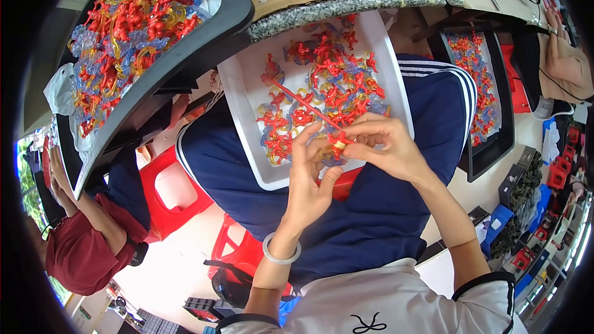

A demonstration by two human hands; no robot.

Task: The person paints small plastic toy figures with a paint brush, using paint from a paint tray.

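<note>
In front of my chest I hold a small red toy figure (338, 141) with a yellow band, its clear base partly hidden by my fingers. My left hand (311, 176) is closed around the base from the left, thumb toward me. From the right, my right hand (388, 143) pinches the figure near its top. A long thin red rod (303, 102) slants from the figure to the far left; whether it is attached, I cannot tell. Beneath lies a white tray (393, 62) across my thighs, with many similar red figures on clear blue and yellow bases (331, 65).
A black tray (238, 9) heaped with such figures stands at the far left. Beyond my lap is a granite-edged worktable (346, 4). At right stands another black tray (504, 111) of figures. Co-workers sit on both sides, one in a maroon shirt (86, 247). Red stools (164, 192) stand nearby.
</note>
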